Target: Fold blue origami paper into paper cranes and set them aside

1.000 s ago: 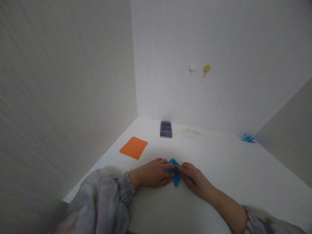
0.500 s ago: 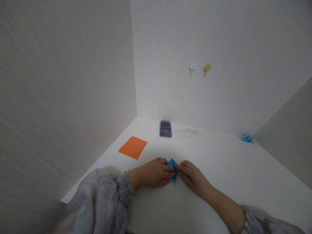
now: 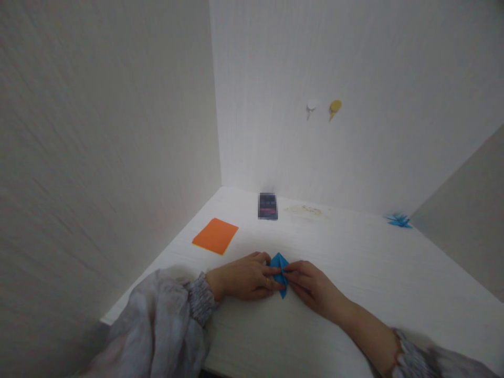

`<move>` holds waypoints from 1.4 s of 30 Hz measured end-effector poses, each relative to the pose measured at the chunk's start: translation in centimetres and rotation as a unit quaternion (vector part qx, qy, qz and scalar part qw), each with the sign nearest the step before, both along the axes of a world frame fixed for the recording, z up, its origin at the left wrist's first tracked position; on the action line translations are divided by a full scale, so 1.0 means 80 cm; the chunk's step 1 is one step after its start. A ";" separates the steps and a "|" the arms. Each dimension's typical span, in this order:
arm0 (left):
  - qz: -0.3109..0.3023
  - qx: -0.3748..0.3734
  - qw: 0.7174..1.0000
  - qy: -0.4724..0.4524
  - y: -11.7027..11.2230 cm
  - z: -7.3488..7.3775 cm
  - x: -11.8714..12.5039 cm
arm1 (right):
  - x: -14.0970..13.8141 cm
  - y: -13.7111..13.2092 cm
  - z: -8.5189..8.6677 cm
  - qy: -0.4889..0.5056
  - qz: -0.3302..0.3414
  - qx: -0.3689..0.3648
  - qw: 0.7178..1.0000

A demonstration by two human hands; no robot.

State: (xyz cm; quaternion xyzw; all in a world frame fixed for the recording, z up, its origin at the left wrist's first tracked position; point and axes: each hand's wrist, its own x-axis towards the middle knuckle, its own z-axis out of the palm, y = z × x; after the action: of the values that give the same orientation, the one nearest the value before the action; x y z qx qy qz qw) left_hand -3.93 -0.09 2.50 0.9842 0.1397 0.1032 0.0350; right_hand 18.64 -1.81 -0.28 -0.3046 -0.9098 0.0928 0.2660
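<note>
A small folded piece of blue origami paper (image 3: 280,260) lies on the white table, pointed at its far and near ends. My left hand (image 3: 252,277) comes from the left, palm down, its fingertips pressing on the paper's left side and across its middle. A ring shows on one of its fingers. From the right, my right hand (image 3: 311,286) pinches the paper's right edge between thumb and fingertips. Fingers of both hands cover parts of the folds.
An orange square of paper (image 3: 216,236) lies on the table to the left. Behind stands a dark blurred-out item (image 3: 268,206). Folded blue paper pieces (image 3: 399,220) sit in the far right corner. White (image 3: 311,105) and yellow hooks (image 3: 335,106) are on the back wall.
The right side of the blue paper has shifted under my fingers, and more of its centre crease and near point shows. My left fingers have spread slightly. The view has tilted a little.
</note>
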 end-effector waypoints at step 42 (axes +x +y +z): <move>0.038 -0.007 0.999 -0.036 0.002 -0.001 -0.002 | -0.002 -0.004 0.002 -0.077 0.001 0.022 0.997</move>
State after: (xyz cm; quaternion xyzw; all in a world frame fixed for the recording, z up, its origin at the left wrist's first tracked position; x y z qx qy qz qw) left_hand -4.08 0.05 2.44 0.9734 0.1766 0.1392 0.0427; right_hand 18.49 -2.13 -0.14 -0.3037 -0.9299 0.0496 0.2013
